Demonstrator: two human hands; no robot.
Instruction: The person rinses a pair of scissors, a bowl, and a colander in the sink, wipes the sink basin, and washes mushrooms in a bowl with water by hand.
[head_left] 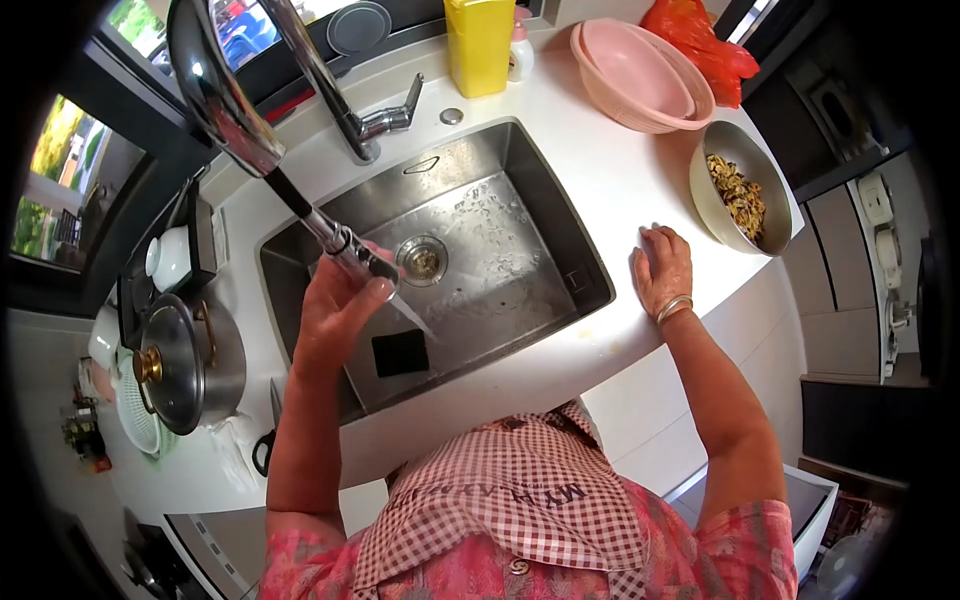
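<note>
My left hand (343,300) is wrapped round the chrome spray head (352,255) of the tall faucet, over the left part of the steel sink (480,230). Water streams from the nozzle down into the basin. A dark square pad (400,353) lies on the sink bottom below the stream, and the round drain (422,261) shows just right of the spray head. On the white counter right of the sink, my right hand (662,268) rests with nothing visible in it, its fingers partly spread and a bangle on the wrist.
A bowl of brownish food pieces (740,190) stands at the right. Pink baskets (640,75), a red bag (700,45), a yellow container (479,45) and a pump bottle (521,50) are at the back. A lidded pot (190,362) stands left of the sink.
</note>
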